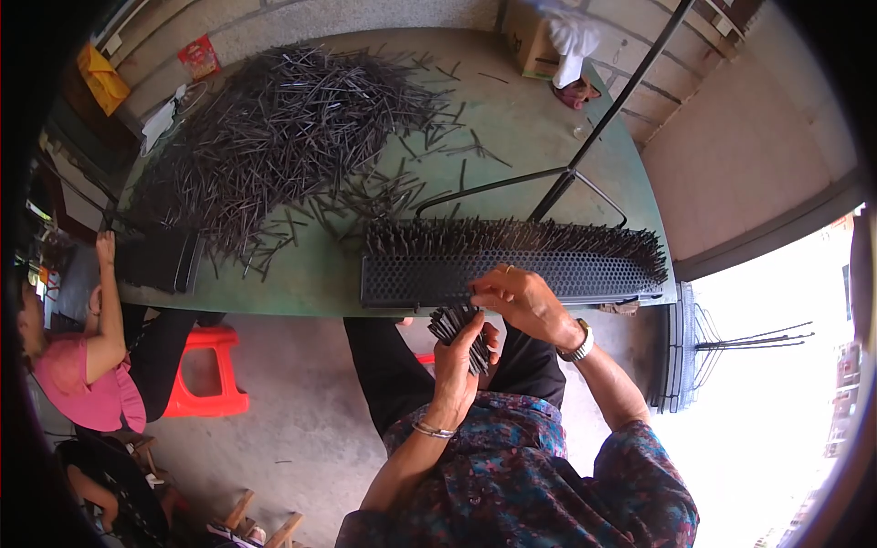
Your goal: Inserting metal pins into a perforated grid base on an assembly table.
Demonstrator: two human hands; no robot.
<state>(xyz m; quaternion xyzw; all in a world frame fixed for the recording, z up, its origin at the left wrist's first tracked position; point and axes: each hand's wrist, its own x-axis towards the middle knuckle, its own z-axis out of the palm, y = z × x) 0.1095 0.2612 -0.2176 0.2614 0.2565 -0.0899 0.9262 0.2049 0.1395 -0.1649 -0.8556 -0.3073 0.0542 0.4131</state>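
Note:
My left hand [464,356] is closed around a bundle of short, thin black strips [454,323], their ends fanning out above my thumb. Just above and to the right, my right hand [523,297] has its fingertips pinched close to the bundle's top. Whatever those fingertips hold is too small to make out. Right beyond both hands lies a long black perforated panel [429,279] full of round holes, at the table's near edge. Many black strips [512,236] stick up in rows along its far part, while the holes on its near part show bare.
A large heap of loose black strips [292,128] covers the green table's [512,146] left side. A black rod frame [571,171] rises behind the panel. At left sits a person in pink [91,365] by a red stool [208,374]. A cardboard box [530,41] stands far right.

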